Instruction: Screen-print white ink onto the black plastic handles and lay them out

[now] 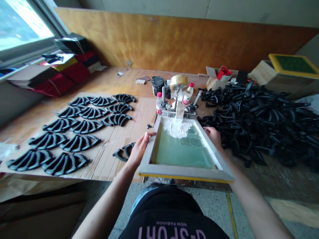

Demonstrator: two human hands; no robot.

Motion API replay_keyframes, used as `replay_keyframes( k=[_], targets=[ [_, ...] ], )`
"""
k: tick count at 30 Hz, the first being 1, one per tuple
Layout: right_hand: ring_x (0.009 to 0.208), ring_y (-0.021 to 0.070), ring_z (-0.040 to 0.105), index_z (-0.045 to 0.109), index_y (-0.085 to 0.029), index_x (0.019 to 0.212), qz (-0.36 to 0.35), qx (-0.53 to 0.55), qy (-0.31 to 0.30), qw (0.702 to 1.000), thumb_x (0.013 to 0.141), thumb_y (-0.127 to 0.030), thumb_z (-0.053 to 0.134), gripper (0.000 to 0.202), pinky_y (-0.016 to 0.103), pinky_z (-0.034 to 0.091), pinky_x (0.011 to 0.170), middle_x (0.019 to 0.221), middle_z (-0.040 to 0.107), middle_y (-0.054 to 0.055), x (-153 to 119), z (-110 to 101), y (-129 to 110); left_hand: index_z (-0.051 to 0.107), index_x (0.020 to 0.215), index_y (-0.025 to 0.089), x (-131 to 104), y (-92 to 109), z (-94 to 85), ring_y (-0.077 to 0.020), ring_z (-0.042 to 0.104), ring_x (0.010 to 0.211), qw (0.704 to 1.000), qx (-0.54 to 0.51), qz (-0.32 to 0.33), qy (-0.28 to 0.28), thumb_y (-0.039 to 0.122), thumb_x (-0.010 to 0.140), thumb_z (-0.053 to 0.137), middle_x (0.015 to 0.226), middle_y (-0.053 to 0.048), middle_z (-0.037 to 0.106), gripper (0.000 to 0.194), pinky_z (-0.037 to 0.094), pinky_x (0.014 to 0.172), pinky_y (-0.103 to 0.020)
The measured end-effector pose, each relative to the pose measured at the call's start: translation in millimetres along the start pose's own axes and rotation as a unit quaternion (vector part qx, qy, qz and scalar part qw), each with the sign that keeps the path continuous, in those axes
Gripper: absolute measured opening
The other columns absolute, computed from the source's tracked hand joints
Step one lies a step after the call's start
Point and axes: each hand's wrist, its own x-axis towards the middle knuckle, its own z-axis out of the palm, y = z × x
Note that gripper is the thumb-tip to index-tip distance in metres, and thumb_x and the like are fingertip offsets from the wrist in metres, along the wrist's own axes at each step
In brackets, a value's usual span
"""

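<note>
A screen printing frame [186,170] with grey sides and pale green mesh lies in front of me, its far end at a metal clamp [171,113]. My left hand [140,149] grips its left side, thumb along the edge; some fingers are hidden. On the opposite side my right hand [213,136] holds the right edge, its fingers partly out of sight. White paste [177,128] is smeared over the far part of the mesh. A pale scraper [179,112] stands in that paste. Left of my left hand are a few curved black parts [122,153], partly covered by the hand.
Rows of curved black parts [81,126] lie on cardboard [109,132] at left. A large heap of black parts [259,122] covers the right side. Behind the clamp stand red-capped bottles [188,94], a dark tub [157,85] and a tape roll [178,81].
</note>
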Motion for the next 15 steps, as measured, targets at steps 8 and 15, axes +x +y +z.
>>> replay_keyframes(
  k=[8,15],
  targets=[
    [0.123,0.0297,0.047,0.052,-0.015,0.131,-0.190,-0.052,-0.019,0.980,0.081,-0.025,0.069,0.054,0.045,0.040,0.105,0.130,0.053,0.016,71.2,33.8,-83.9,0.041,0.145,0.021,4.2,-104.9,0.7,-0.0133,0.057,0.065,0.995,0.021,-0.102,-0.002,0.053,0.079,0.061,0.083,-0.002,0.065,0.076,0.042,0.056,-0.021],
    [0.086,0.0210,0.059,0.063,-0.017,0.087,-0.247,-0.134,-0.166,0.945,0.086,-0.018,0.061,0.003,0.031,0.045,0.077,0.088,0.066,0.009,28.7,51.8,-95.8,0.045,0.143,0.021,7.5,-111.8,-0.7,-0.0137,0.057,0.066,0.991,0.016,-0.136,-0.002,0.053,0.080,0.061,0.090,-0.004,0.068,0.072,0.040,0.054,-0.022]
  ],
)
